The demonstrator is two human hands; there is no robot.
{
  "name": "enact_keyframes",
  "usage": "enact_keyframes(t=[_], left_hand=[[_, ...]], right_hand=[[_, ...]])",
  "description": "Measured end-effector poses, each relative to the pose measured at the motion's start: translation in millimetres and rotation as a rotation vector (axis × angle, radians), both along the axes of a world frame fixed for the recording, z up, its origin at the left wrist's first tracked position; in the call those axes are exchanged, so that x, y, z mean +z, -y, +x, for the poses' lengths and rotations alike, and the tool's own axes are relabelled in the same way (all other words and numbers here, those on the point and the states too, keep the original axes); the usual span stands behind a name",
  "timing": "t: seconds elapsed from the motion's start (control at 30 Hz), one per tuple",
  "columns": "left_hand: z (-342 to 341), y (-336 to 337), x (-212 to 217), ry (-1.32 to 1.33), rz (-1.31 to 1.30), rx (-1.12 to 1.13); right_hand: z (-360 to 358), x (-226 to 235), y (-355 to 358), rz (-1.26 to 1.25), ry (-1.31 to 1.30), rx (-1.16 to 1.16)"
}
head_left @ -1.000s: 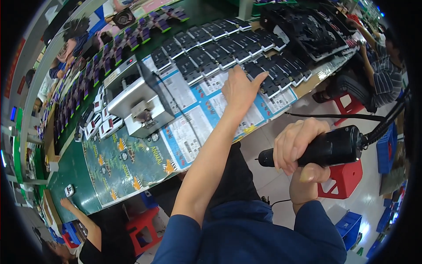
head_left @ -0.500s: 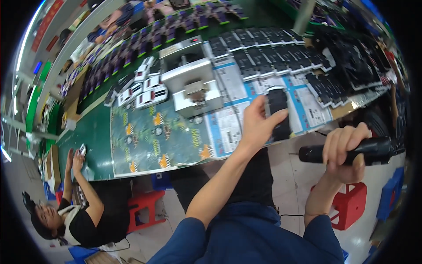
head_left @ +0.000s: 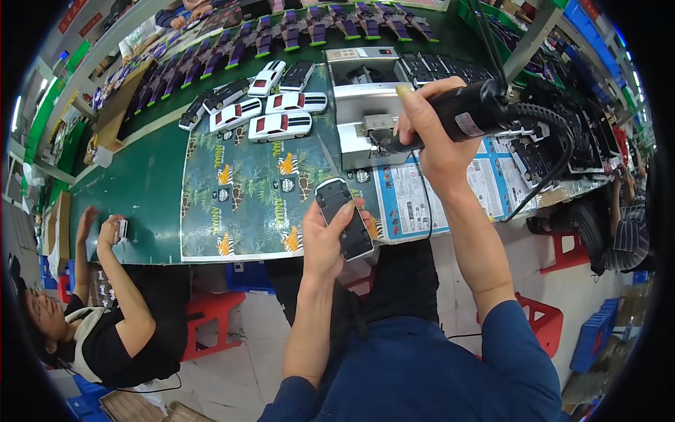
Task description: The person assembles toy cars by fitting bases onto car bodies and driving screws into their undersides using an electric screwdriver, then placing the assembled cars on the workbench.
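Observation:
My left hand point(head_left: 323, 243) is closed around a toy car point(head_left: 357, 240) turned upside down, its black underside facing up, with the thumb lying across it. It is held near the table's front edge. In my right hand point(head_left: 446, 158) is a black electric screwdriver point(head_left: 470, 112), its cable curving away to the right. The screwdriver's tip end points left at the front of a silver metal box-shaped machine point(head_left: 351, 105); whether it touches is too small to tell.
Several white toy cars point(head_left: 281, 128) and dark ones lie left of the machine. Black car undersides point(head_left: 534, 158) fill the right side. Purple and green parts point(head_left: 264, 35) line the back. Printed sheets point(head_left: 401, 204) cover the table. A co-worker point(head_left: 133, 330) sits at left, another person at right.
My left hand has moved left, now holding the toy car over the table's front edge. My right hand has brought the screwdriver up and left to the machine. The view has shifted.

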State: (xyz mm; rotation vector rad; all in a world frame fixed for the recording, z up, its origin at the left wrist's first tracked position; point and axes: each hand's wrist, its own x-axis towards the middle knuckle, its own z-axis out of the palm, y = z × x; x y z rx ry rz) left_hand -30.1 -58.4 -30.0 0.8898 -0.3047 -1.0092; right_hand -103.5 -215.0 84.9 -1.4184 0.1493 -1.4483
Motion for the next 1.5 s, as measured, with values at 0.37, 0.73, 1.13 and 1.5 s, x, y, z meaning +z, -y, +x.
enact_keyframes(t=[0.37, 0.73, 1.13, 1.5], left_hand=[[2.2, 3.4, -3.4, -0.060, -0.020, -0.026], [4.8, 2.5, -3.6, -0.084, -0.006, -0.039], [-1.1, 2.8, 0.2, -0.008, -0.031, -0.070], [-8.1, 3.9, 1.2, 0.084, -0.017, -0.008]], right_hand=[[9.7, 11.2, -0.1, -0.080, -0.011, -0.016], [27.2, 19.0, 3.8, -0.121, -0.280, -0.011], [-8.7, 8.2, -43.6, 0.177, 0.089, 0.357], [-0.6, -3.3, -46.2, -0.298, -0.355, 0.141]])
